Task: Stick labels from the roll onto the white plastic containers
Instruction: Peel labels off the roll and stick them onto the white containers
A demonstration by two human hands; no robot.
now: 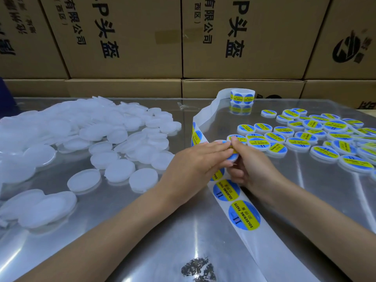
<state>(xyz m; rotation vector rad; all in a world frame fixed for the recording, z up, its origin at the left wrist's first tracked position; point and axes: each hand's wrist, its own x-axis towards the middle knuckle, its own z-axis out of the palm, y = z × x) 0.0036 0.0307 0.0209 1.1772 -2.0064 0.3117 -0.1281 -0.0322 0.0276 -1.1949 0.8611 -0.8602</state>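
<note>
A round white container (232,156) with a blue and yellow label on top sits between my hands at the table's middle. My left hand (195,161) lies flat over it, fingers pressing on the label. My right hand (247,159) grips its right side, thumb on top. The label roll (242,96) stands at the back, and its backing strip (242,212) with round blue and yellow labels runs toward me under my hands. Unlabelled white containers (85,139) are heaped on the left. Labelled containers (317,135) lie spread on the right.
The table top (162,241) is shiny reflective metal. Stacked cardboard boxes (183,41) with black print form a wall right behind the table. A dark blue object (5,94) shows at the far left edge.
</note>
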